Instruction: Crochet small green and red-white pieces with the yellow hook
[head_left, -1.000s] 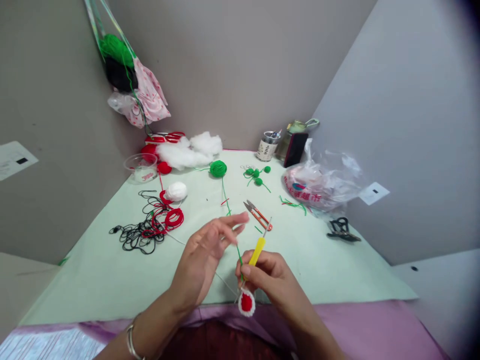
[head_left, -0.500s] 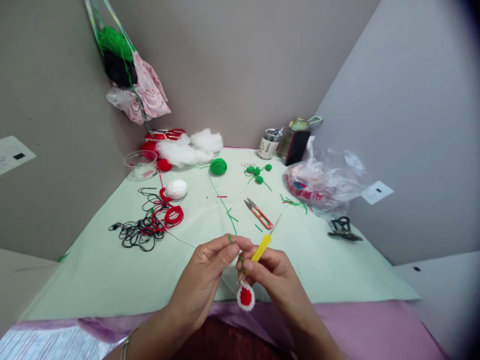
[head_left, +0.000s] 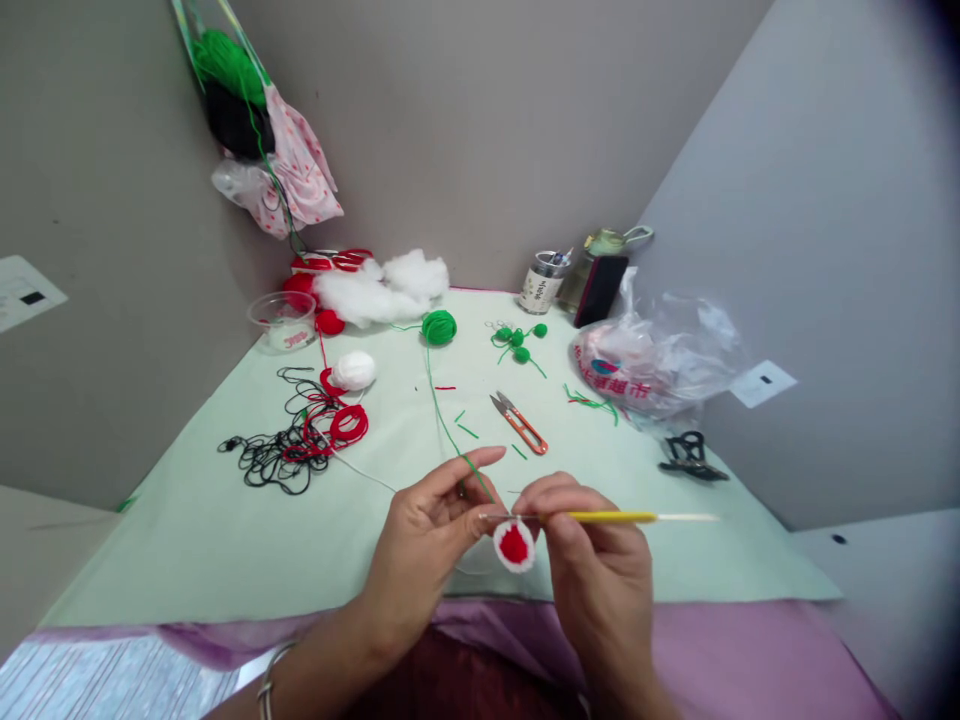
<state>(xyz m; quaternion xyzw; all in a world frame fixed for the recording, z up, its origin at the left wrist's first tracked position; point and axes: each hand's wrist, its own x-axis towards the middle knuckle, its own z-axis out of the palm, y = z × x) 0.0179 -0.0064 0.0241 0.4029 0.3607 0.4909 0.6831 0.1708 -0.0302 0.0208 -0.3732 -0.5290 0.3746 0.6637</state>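
My right hand (head_left: pixel 604 560) grips a yellow-handled crochet hook (head_left: pixel 611 517), held level with its thin metal end pointing left. A small round crochet piece (head_left: pixel 514 546), red in the middle with a white rim, hangs just under the hook's shaft between my hands. My left hand (head_left: pixel 431 530) is closed around the green yarn (head_left: pixel 452 437), with its index finger stretched out and its thumb close to the hook's tip. From the green yarn ball (head_left: pixel 439 327) the strand runs down to my left fingers. Where the yarn meets the hook is partly hidden.
Orange thread snips (head_left: pixel 519 423) lie beyond my hands, near cut yarn bits. Tangled black cord (head_left: pixel 274 460), red yarn (head_left: pixel 349 424) and a white ball (head_left: pixel 354 370) are at left. White stuffing (head_left: pixel 375 297), green crocheted balls (head_left: pixel 517 339) and a plastic bag (head_left: pixel 652 360) stand farther back.
The hook has swung from slanting upward to level, its metal end now at the left. The crochet piece has risen and shifted right. My left index finger has straightened, the green yarn across it.
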